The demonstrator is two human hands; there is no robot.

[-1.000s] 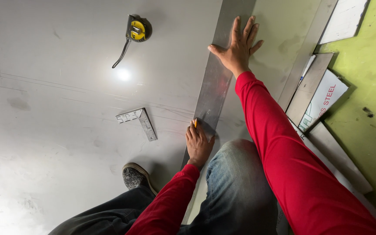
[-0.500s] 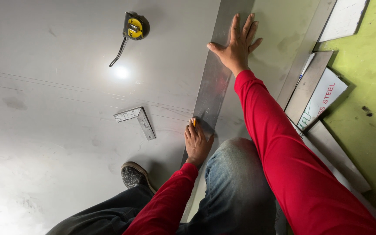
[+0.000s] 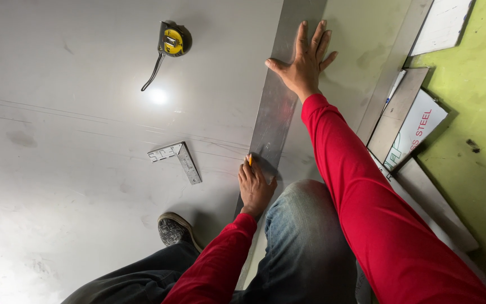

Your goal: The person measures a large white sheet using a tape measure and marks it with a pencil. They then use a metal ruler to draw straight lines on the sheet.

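Head view: the right hand (image 3: 305, 62) lies flat, fingers spread, pressing on the far part of a long metal strip (image 3: 274, 115) that runs across a large steel sheet (image 3: 74, 169). The left hand (image 3: 254, 188) rests at the strip's left edge nearer the knee, fingers closed around a yellow pencil (image 3: 249, 160). A try square (image 3: 178, 160) and tape measure (image 3: 170, 42) lie on the sheet to the left; green floor (image 3: 479, 112) lies at right.

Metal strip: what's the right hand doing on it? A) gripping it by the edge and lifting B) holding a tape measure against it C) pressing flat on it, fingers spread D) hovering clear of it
C: the right hand lies open and flat on the far end of the metal strip, fingers spread; the tape measure sits apart, to the left on the steel sheet.
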